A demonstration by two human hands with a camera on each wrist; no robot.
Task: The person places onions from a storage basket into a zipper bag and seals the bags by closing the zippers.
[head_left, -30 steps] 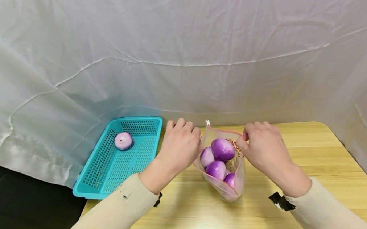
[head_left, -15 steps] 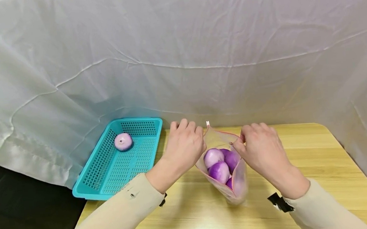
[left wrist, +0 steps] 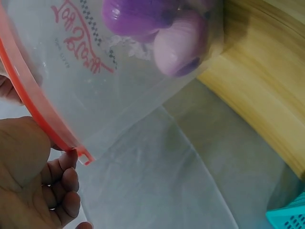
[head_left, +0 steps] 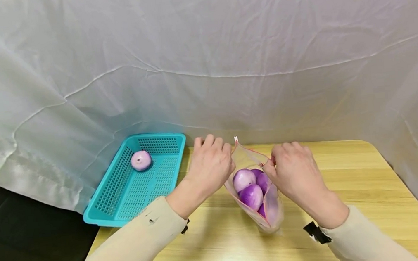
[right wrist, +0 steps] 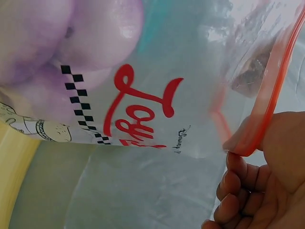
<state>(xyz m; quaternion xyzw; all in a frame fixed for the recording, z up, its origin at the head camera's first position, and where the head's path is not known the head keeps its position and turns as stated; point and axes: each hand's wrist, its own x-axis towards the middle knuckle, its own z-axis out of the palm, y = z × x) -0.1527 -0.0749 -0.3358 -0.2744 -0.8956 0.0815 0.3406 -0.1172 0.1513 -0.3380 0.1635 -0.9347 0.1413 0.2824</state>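
Observation:
A clear zip bag (head_left: 274,212) with a red-edged mouth holds several purple onions (head_left: 251,197) in the head view. Its mouth gapes upward between my two hands. My left hand (head_left: 211,161) pinches one side of the rim; in the left wrist view, thumb and fingertips grip the red zip strip (left wrist: 45,121) near its end. On the opposite side, my right hand (head_left: 295,172) pinches the rim, also visible in the right wrist view on the red strip (right wrist: 271,105). Red lettering (right wrist: 138,112) marks the bag's side. A small white tab (head_left: 236,139) sticks up at the mouth's far corner.
Left of the bag stands a turquoise perforated basket (head_left: 161,178), with a single onion (head_left: 141,160) in its far left part. Both rest on a light wooden table (head_left: 363,183). A grey-white cloth (head_left: 247,60) hangs behind the table.
The onions have shifted and settled lower in the bag. My left hand has moved slightly right and my right hand slightly left, still pinching the rim. The basket's onion has not moved.

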